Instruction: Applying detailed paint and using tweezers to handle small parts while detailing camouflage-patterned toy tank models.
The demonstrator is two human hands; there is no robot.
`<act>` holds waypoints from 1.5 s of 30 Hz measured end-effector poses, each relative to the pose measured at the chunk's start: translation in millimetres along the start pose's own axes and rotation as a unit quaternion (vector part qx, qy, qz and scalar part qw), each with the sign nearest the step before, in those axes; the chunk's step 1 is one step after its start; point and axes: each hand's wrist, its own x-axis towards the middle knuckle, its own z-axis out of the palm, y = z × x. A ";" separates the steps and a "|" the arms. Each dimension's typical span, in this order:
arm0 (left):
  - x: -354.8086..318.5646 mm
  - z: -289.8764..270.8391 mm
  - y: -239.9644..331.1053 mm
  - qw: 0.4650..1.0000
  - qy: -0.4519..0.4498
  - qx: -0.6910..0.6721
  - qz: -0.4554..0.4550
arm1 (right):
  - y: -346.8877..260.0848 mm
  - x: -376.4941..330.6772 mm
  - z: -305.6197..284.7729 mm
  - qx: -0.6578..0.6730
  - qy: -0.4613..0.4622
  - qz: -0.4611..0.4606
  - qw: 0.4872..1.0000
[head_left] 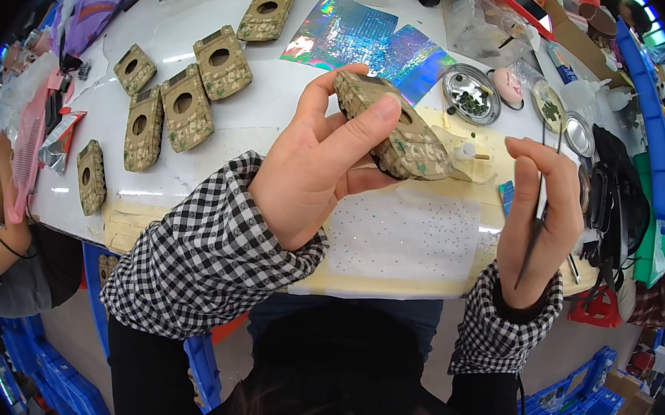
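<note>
My left hand [305, 157] is closed around a camouflage-painted model tank hull [422, 148], thumb on its top beside the round hole. The hull is tilted above the table, its far end pointing right. In my right hand [555, 185] a pair of tweezers [538, 219] lies between thumb and fingers, its two slim prongs pointing away from me and apart from the hull. Below the hull, a white sheet [401, 246] is dotted with tiny specks. A small white nozzle-like piece [464, 151] sits just right of the hull.
Several similar hulls [186, 117] stand on the left. Beyond my hands lie iridescent pouches [341, 32] and a round metal dish [481, 118] of dark green bits. A pink rounded object [508, 87] is beside it. Another person's arm [10, 232] shows at far left; blue bins [652, 126] line the right.
</note>
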 end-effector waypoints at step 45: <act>0.6 2.1 4.3 0.992 -0.089 -0.062 -0.059 | -23.0 0.9 16.2 0.394 -0.034 0.071 0.916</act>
